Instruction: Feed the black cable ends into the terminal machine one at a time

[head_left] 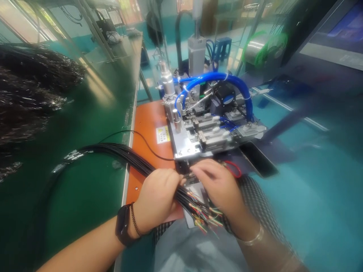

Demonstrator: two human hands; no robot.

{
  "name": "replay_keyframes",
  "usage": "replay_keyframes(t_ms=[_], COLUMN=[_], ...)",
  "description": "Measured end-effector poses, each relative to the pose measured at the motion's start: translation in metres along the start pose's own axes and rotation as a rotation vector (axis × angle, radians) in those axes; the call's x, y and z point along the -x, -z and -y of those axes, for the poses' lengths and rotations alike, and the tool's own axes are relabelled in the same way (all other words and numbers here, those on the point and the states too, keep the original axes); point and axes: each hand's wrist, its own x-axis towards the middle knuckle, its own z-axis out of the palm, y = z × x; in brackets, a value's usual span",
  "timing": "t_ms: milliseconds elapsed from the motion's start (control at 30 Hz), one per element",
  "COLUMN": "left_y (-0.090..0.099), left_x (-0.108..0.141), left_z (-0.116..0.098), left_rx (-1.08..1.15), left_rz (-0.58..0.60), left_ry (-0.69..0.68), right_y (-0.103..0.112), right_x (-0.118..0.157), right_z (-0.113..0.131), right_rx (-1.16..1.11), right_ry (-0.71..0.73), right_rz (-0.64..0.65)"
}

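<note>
My left hand is closed around a thick bundle of black cables. Past the fist, the cable ends fan out with stripped, coloured inner wires over my lap. My right hand is closed in a pinch at the front edge of the machine, just right of the left fist. Whatever sits between its fingertips is too small or hidden to name. From the machine's front a single thin black cable curves away to the left.
The machine, with blue air hoses, stands on an orange base plate. A green table lies to the left, carrying a heap of dark cables in shiny wrap. A green-edged spool hangs at the upper right. A black tray juts out below the machine.
</note>
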Motion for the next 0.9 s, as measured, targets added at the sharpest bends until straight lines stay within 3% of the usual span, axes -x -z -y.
replay_keyframes(t_ms=[100,233,400,600,700,900], left_y=[0.0,0.0,0.003,-0.003,-0.007,-0.007], left_x=[-0.002,-0.002,0.008,0.005,-0.003,-0.009], left_z=[-0.001,-0.002,0.0,0.013,0.016,0.014], left_rx=[0.0,0.016,0.036,0.003,-0.028,-0.039], left_rz=[-0.022,-0.021,0.168,0.124,0.157,0.208], left_ry=[0.024,0.02,0.04,-0.013,-0.015,-0.018], right_y=[0.001,-0.003,-0.005,0.002,0.007,0.01], right_x=[0.0,0.002,0.0,-0.003,-0.004,-0.005], right_z=[-0.003,-0.002,-0.005,-0.024,-0.032,-0.038], right_rx=[-0.095,-0.11,-0.108,-0.082,-0.115,-0.165], right_ry=[-0.134,-0.16,-0.186,-0.332,-0.381,-0.429], right_rz=[-0.026,-0.002,-0.023,0.141,0.218,0.248])
